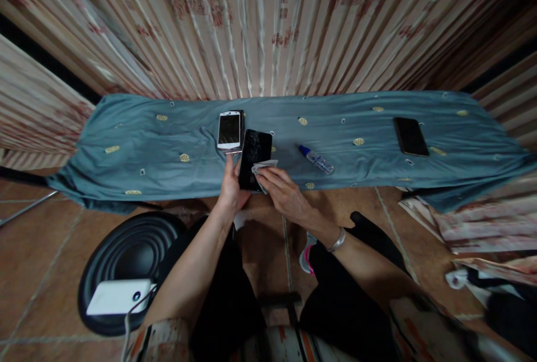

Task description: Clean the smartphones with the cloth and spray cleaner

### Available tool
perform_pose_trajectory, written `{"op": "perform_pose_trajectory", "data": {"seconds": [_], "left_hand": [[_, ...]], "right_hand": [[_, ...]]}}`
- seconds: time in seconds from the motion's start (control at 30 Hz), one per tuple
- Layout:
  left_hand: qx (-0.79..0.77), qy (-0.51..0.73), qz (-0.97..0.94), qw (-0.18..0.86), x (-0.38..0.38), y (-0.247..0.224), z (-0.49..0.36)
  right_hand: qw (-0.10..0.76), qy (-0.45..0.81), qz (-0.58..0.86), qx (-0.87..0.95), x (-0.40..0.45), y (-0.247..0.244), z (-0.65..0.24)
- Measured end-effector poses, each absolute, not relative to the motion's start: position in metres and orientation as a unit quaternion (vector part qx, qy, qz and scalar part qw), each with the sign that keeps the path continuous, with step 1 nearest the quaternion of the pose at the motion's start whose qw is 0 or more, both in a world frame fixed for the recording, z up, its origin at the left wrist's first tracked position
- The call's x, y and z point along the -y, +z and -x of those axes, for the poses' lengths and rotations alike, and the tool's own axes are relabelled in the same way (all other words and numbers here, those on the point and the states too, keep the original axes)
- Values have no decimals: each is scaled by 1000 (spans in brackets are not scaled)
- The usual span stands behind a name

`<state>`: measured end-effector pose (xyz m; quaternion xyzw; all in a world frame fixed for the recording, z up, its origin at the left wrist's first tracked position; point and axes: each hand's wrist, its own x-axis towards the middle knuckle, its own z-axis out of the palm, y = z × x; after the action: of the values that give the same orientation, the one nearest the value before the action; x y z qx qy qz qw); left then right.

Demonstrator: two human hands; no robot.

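My left hand is closed around the lower left side of a black smartphone, which it holds tilted over the near edge of the cloth. Pinched in the fingers of my right hand is a grey-white cleaning cloth, pressed on the phone's lower right part. Smudges or streaks show on the phone's upper dark face. Just beyond my left hand lies a white smartphone, on top of another phone or case that is mostly hidden. A clear spray bottle with a blue top rests right of my right hand.
A teal patterned cloth covers the narrow table. Another dark phone lies at its right. Behind hangs a pleated curtain. On the floor at left, a round black stool bears a white power bank with a cable.
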<state>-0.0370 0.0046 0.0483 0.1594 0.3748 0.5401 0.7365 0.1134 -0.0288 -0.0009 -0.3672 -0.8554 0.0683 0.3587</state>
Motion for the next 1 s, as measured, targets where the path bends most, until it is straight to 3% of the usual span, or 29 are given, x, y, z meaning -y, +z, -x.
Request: {"op": "perform_pose_trajectory", "data": {"seconds": [1.0], "left_hand": [[-368,532,-141,749,-4,52,27]], "right_hand": [[326,76,306,891,47,5,-97]]}}
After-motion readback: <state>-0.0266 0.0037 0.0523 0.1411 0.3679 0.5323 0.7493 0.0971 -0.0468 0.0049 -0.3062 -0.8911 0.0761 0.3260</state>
